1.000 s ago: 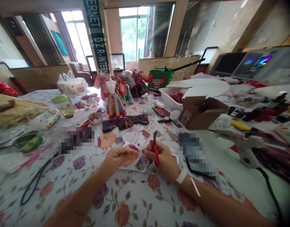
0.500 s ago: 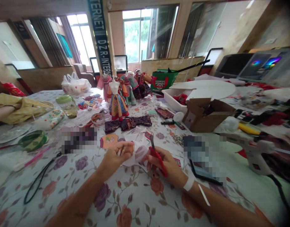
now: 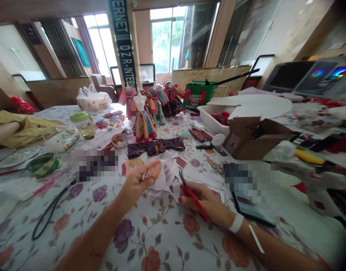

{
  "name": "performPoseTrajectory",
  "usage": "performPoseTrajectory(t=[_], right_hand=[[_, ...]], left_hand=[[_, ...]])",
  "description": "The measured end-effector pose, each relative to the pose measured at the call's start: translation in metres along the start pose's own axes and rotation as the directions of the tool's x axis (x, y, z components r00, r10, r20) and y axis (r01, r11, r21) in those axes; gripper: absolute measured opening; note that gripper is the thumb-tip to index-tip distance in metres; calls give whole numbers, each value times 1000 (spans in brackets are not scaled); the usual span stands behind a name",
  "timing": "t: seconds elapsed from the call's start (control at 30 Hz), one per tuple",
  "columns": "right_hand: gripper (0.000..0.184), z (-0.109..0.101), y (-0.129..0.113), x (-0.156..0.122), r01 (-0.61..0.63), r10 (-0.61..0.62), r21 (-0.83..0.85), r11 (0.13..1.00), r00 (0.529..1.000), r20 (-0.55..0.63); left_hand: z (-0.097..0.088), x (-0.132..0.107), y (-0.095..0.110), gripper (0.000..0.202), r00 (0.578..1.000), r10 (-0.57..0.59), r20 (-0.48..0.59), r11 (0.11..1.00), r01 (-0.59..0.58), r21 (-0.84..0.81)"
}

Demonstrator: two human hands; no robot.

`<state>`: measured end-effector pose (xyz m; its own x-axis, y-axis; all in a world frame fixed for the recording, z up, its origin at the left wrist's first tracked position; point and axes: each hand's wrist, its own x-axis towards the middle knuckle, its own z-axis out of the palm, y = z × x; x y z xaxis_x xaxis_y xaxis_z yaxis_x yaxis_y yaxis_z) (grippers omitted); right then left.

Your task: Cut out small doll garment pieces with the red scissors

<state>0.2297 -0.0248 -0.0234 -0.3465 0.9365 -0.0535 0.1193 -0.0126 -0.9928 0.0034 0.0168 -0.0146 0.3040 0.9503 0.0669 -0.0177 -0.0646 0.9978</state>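
Orange cloth piece (image 3: 153, 172) is lying pinched in the left hand (image 3: 139, 181), above the near middle of one wide flowered tablecloth (image 3: 167, 241). That hand is gripping it between thumb and fingers, no gap showing. The right hand (image 3: 205, 203) is curling around one pair of red-handled scissors (image 3: 193, 197), whose long axis is running from the handles, near and rightward, to the tips, farther and leftward; whether the blades are standing parted, I cannot tell. From those tips the piece is lying to the left, apart, with a white sheet (image 3: 166, 173) showing between. Fingers are covering some of the piece, so its long axis is staying unclear, but its free edge is facing the scissors. Only the left hand is touching it.

One brown carton (image 3: 246, 143) is standing at far right. At least four dressed figures (image 3: 144, 122) are overlapping beyond the hands. One dark patterned strip (image 3: 156, 146) is lying in front of them. One phone (image 3: 254, 209) is resting just beside the right hand. Two tape rolls (image 3: 52, 165) are lying leftward. One second orange piece (image 3: 130, 165) is lying flat beyond the left hand.
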Motion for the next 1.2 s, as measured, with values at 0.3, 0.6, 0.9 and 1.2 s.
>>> performPoseTrajectory(t=[0.3, 0.6, 0.9, 1.2], right_hand=[[33, 14, -4, 2, 92, -74, 151, 984, 990, -120], [32, 11, 1, 8, 27, -18, 53, 998, 986, -165], [28, 2, 2, 8, 123, -116, -2, 992, 935, -336], [27, -4, -4, 8, 101, -77, 43, 994, 917, -390]], left_hand=[[13, -10, -4, 65, 951, 55, 304, 997, -37, -64], [12, -5, 1, 68, 993, -77, 86, 902, 106, -417], [4, 3, -8, 69, 994, -107, -37, 939, 89, -333], [9, 1, 2, 78, 995, -47, -84, 982, 31, -185]])
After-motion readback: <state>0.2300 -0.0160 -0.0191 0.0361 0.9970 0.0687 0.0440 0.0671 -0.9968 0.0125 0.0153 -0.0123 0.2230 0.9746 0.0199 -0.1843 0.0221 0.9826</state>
